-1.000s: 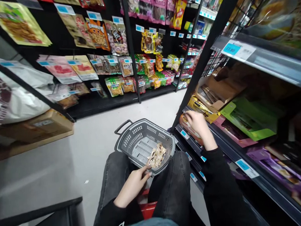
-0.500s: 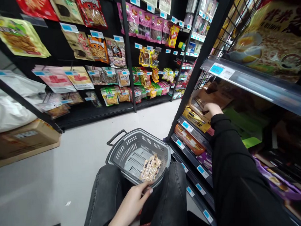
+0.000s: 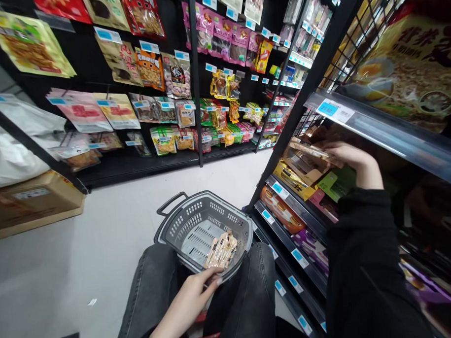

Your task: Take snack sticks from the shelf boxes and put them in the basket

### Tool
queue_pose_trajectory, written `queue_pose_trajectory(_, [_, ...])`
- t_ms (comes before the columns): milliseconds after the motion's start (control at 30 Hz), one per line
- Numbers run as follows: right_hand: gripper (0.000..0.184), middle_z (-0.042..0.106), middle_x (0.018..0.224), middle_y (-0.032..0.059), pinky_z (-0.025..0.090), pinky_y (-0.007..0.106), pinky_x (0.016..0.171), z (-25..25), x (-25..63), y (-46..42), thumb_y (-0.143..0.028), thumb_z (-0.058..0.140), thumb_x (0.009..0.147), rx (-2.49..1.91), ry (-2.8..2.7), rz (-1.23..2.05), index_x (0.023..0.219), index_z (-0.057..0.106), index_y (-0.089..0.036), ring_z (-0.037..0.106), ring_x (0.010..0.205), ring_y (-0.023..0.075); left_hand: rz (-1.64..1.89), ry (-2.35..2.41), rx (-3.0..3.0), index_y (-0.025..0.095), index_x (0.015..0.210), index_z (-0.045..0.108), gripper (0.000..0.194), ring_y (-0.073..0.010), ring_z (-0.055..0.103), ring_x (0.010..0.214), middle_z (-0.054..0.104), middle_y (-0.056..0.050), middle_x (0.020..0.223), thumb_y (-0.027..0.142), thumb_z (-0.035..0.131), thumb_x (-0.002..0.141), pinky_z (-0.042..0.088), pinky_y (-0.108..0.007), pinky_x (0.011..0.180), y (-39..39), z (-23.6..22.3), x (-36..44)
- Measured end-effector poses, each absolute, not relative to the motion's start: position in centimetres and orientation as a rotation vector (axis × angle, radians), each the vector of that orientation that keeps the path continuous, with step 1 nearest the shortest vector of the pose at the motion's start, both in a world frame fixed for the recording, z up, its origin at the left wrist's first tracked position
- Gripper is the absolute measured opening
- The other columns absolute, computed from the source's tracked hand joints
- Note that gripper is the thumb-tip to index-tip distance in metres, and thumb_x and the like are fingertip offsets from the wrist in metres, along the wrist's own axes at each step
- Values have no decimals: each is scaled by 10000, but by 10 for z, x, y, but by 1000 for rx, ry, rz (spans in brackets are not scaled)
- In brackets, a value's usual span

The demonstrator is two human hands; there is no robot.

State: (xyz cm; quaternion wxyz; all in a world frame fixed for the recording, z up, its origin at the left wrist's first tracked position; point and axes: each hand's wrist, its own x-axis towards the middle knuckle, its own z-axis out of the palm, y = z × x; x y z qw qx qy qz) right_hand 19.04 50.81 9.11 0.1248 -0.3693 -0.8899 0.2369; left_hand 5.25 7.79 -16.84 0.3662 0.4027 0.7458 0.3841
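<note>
A grey plastic shopping basket (image 3: 198, 241) stands between my knees, its handle folded out to the left. Several slim beige wrapped snack packets (image 3: 221, 251) lie in its near right part. My left hand (image 3: 191, 298) is closed on the basket's near rim, thumb and fingers pinching it. Inside the right-hand shelf, my right hand (image 3: 351, 156) grips the end of a slim beige wrapped snack packet (image 3: 309, 149), whose other end points left. Below that packet is an open cardboard box (image 3: 295, 165), its contents partly hidden. Whether more than one packet is held is unclear.
A yellow box (image 3: 293, 180) and a green box (image 3: 331, 185) sit beside the cardboard box. A shelf edge (image 3: 387, 134) runs above my right wrist. Bagged snacks (image 3: 176, 77) hang on the black rack ahead. A brown carton (image 3: 34, 200) rests at far left.
My right hand has lifted out of the cardboard box and moved right, bringing up a beige snack packet. My left hand stays on the basket rim, and the view has shifted slightly.
</note>
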Motion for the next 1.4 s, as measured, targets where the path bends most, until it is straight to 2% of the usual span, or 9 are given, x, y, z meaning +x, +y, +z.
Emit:
queue_pose_trajectory(200, [382, 646, 783, 19, 448, 199, 428, 64, 221, 411, -430, 623, 761, -743, -2638, 1312, 1051, 613, -182, 560, 524, 108, 1312, 1608, 865, 161, 1160, 598, 473, -225, 654, 875, 702, -103, 994, 484, 492, 831, 520, -361, 826, 95, -133, 49])
queue_pose_trajectory(300, [379, 643, 794, 13, 468, 192, 435, 39, 208, 365, -429, 651, 745, -539, -2746, 1520, 1039, 624, -191, 565, 538, 102, 1622, 1326, 748, 152, 1260, 496, 690, -235, 654, 875, 630, -166, 1149, 503, 667, 690, 568, -361, 717, 109, -103, 51])
queue_pose_trajectory(367, [346, 646, 786, 10, 468, 186, 442, 25, 197, 341, -423, 631, 769, -391, -2825, 1611, 1028, 633, -194, 568, 539, 96, 1770, 1247, 695, 159, 1257, 485, 770, -237, 671, 833, 645, -147, 1104, 435, 764, 594, 584, -348, 657, 115, -84, 53])
queue_pose_trajectory(533, [256, 650, 713, 1, 431, 202, 527, 6, 186, 308, -373, 556, 837, -126, -3052, 1327, 1003, 637, -195, 575, 575, 109, 1745, 1412, 608, 115, 885, 647, 322, -186, 684, 596, 701, -31, 688, 287, 751, 632, 590, -302, 589, 114, -58, 57])
queue_pose_trajectory(633, [188, 614, 635, -3, 358, 215, 562, 0, 182, 295, -330, 530, 859, -38, -3170, 887, 875, 651, -188, 544, 580, 114, 1729, 1476, 582, 117, 811, 659, 247, -177, 681, 568, 711, -26, 668, 288, 731, 649, 587, -287, 584, 109, -60, 61])
queue_pose_trajectory(700, [191, 588, 605, -8, 313, 215, 545, -5, 177, 285, -327, 530, 862, 3, -3189, 799, 810, 640, -179, 510, 559, 106, 1716, 1532, 598, 117, 814, 668, 241, -175, 683, 582, 717, -28, 683, 302, 714, 665, 583, -280, 588, 108, -64, 66])
queue_pose_trajectory(867, [203, 596, 626, -8, 307, 204, 556, -14, 166, 275, -320, 527, 872, 80, -3144, 942, 796, 633, -164, 490, 557, 91, 1663, 1712, 671, 116, 820, 703, 232, -178, 684, 663, 726, -48, 747, 308, 689, 690, 574, -274, 634, 108, -67, 71])
queue_pose_trajectory(1167, [237, 647, 646, 4, 416, 221, 557, -10, 187, 312, -353, 522, 858, -199, -3120, 1261, 835, 667, -167, 583, 592, 129, 1785, 1531, 427, 103, 790, 669, 278, -164, 653, 550, 686, -22, 636, 317, 746, 629, 581, -307, 579, 97, -74, 50])
queue_pose_trajectory(1400, [321, 705, 847, 46, 520, 281, 672, -19, 200, 320, -378, 573, 829, -282, -2764, 1672, 1069, 656, -181, 653, 698, 165, 1820, 1365, 321, 91, 787, 639, 295, -168, 659, 528, 679, -34, 602, 312, 758, 631, 579, -288, 548, 93, -75, 44])
